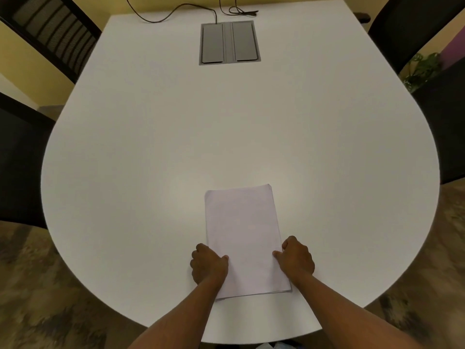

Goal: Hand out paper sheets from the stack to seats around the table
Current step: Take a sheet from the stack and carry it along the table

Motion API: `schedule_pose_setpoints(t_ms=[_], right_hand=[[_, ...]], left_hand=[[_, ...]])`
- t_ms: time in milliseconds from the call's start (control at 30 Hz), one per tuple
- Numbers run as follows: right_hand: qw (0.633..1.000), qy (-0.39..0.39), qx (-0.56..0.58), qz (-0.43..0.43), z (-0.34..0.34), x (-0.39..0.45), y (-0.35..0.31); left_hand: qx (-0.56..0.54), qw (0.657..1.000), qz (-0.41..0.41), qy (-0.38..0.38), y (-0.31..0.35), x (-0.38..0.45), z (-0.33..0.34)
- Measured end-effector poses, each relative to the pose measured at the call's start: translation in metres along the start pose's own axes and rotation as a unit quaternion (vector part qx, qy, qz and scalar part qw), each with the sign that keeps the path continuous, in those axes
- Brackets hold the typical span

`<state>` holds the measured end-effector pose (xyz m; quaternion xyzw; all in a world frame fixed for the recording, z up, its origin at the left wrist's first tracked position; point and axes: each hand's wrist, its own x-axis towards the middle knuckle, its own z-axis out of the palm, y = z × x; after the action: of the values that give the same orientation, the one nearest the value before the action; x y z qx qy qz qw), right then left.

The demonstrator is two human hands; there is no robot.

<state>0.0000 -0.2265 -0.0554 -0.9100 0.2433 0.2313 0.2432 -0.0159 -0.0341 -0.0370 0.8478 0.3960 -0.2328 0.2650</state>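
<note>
A stack of white paper sheets [242, 230] lies flat on the white table [226, 127], near its front rounded edge. My left hand [207, 264] grips the stack's left edge close to the near corner, thumb on top of the sheets. On the opposite side my right hand [297, 258] holds the right edge the same way, thumb on the top sheet. The stack's far end points toward the middle of the table. Both forearms come in from the bottom of the view.
A grey cable box with two lids [229, 42] is set into the table's far end, with black cables [176, 11] trailing beside it. Dark chairs stand at the left [22, 157], far left [57, 31] and right [412, 31]. A plant [422, 69] is at right.
</note>
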Motion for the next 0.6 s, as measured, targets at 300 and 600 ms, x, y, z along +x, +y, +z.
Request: schedule_pose_setpoints(t_ms=[300,600], right_hand=[[0.996,-0.022,0.08,0.018,0.002,0.003,0.003],[0.998,0.051,0.004,-0.023,-0.004,-0.016,0.001]], left_hand=[[-0.099,0.995,0.026,0.006,-0.007,0.001,0.0],[-0.179,0.981,0.081,-0.003,-0.016,0.005,-0.011]])
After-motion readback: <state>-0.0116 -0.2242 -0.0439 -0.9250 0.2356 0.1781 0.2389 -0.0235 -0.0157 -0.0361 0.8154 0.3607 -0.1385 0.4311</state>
